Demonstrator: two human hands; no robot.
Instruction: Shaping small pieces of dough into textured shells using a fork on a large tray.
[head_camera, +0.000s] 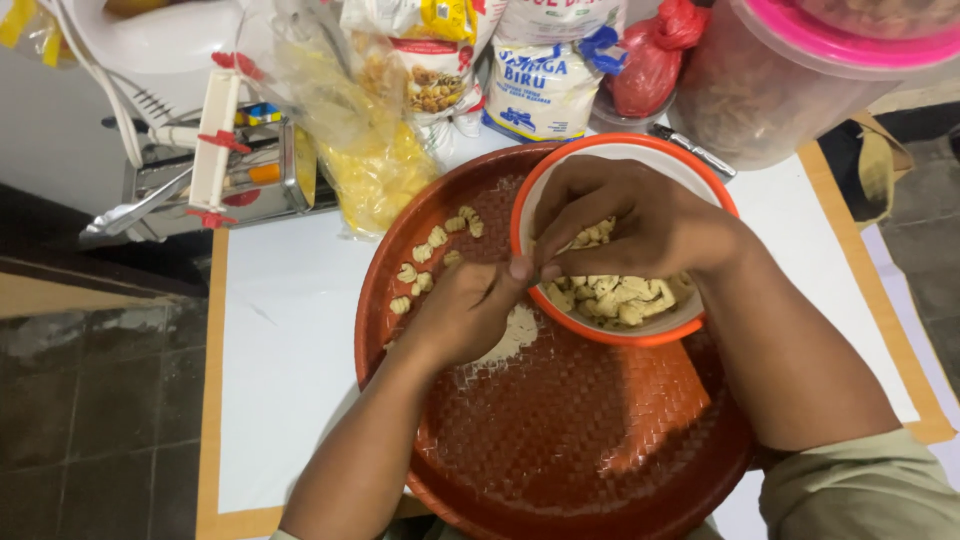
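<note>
The right hand (640, 225) reaches into the orange-rimmed white bowl (700, 185) of pale dough pieces (620, 295), fingers curled together. The left hand (465, 310) pinches 1 small dough bit at the bowl's rim, over the round red woven plastic tray (560, 440) on the white tabletop (290, 340).

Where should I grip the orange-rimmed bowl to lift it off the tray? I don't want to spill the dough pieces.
Probably take the orange-rimmed bowl by its rim on the far-right side, coming from the right. That stretch is bare, while the right hand reaches in over the near side and the left hand crowds the near-left rim. It sits upright on the red woven tray, so lift it level.
</note>
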